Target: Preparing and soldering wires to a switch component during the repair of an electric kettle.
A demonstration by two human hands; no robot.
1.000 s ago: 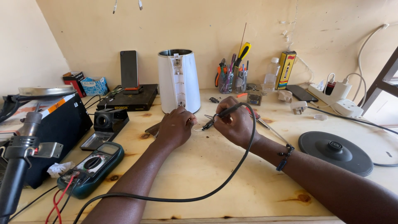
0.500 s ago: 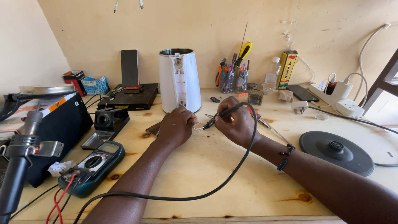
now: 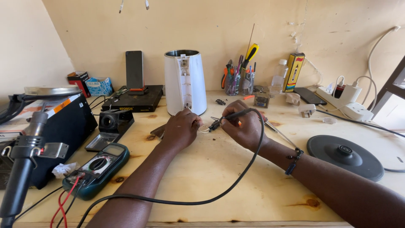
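While my right hand [image 3: 244,126] grips the soldering iron [image 3: 230,117] and my left hand [image 3: 181,128] pinches a small wire part [image 3: 205,128] near the white kettle [image 3: 184,82] mid-worktop [image 3: 236,190], I judge steadiness matters: brace both wrists, touch only the joint.

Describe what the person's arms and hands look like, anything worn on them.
Both forearms are bare, with no sleeves in view and no gloves. The left hand carries no ring, watch or band that shows. The right hand is also bare, but its wrist wears a thin dark bracelet with small beads and a short tab that hangs down. No markings show on either arm.
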